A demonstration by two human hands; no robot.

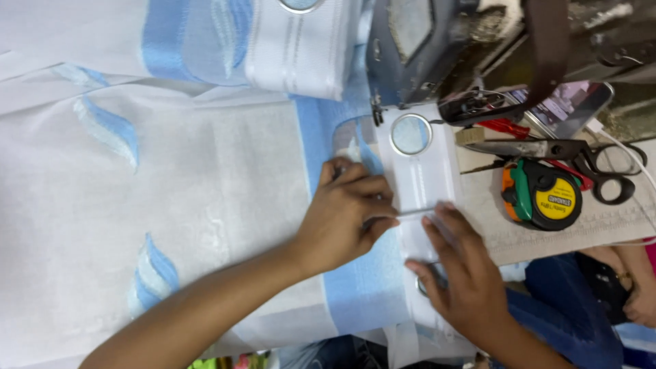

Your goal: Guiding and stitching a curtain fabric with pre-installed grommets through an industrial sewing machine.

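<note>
Pressing flat, left hand (pixel 345 215) and right hand (pixel 461 273) pin the white curtain band (pixel 418 181)

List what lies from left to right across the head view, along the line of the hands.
White curtain fabric with blue leaf shapes → left hand → white heading tape with a metal eyelet ring → right hand → tape measure → scissors.

One head-worn camera looks steeply down, close over the desk (pixel 547 236) (the picture sits turned sideways), with both forearms entering from below.
</note>
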